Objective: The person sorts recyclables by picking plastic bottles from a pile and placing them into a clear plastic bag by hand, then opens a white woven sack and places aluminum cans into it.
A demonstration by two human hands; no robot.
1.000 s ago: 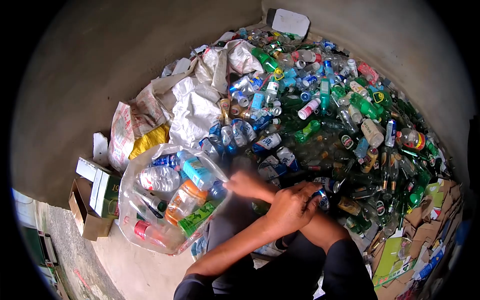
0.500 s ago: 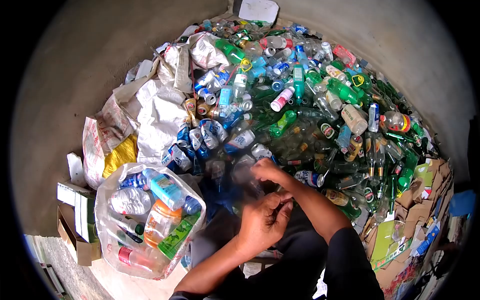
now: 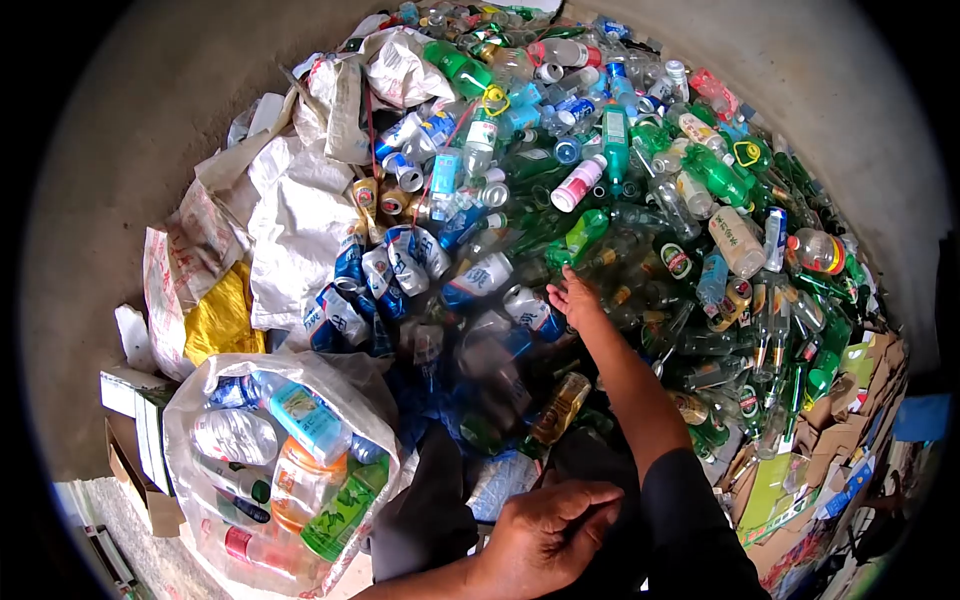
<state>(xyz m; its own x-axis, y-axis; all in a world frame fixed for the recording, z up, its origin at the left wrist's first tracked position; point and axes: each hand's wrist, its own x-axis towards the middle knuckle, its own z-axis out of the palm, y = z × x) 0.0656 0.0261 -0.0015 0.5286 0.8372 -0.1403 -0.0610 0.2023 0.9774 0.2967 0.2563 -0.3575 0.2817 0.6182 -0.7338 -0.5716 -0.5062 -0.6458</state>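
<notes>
- Green bottle [image 3: 577,238] lies tilted near the center of the frame, on the big mixed pile.
- Right hand [image 3: 574,298] reaches in from lower right, fingers spread, tips at the bottle's lower end; can't tell if touching. No item seen in it.
- Left hand [image 3: 550,530] at bottom center, fingers curled, thumb alongside the index; can't tell if pinching anything.
- Blue-and-white can [image 3: 478,280], crushed, left of the right hand; dented can [image 3: 534,312] just below that hand.
- Gold can [image 3: 562,408] tilted, between the two hands.
- Pink-labelled bottle [image 3: 579,183] above the green one, tilted.
- Clear plastic bag [image 3: 358,378] lower left, mouth open; inside: blue-labelled bottle [image 3: 306,418], orange-labelled bottle [image 3: 300,485], green-labelled item [image 3: 345,508].
- White sack [image 3: 300,235] and yellow sack [image 3: 225,318] left side.
- Cardboard box [image 3: 135,470] far left, beside the bag.
- Flattened cardboard [image 3: 825,435] lower right.
- Some items under the right forearm dark or blurred.
</notes>
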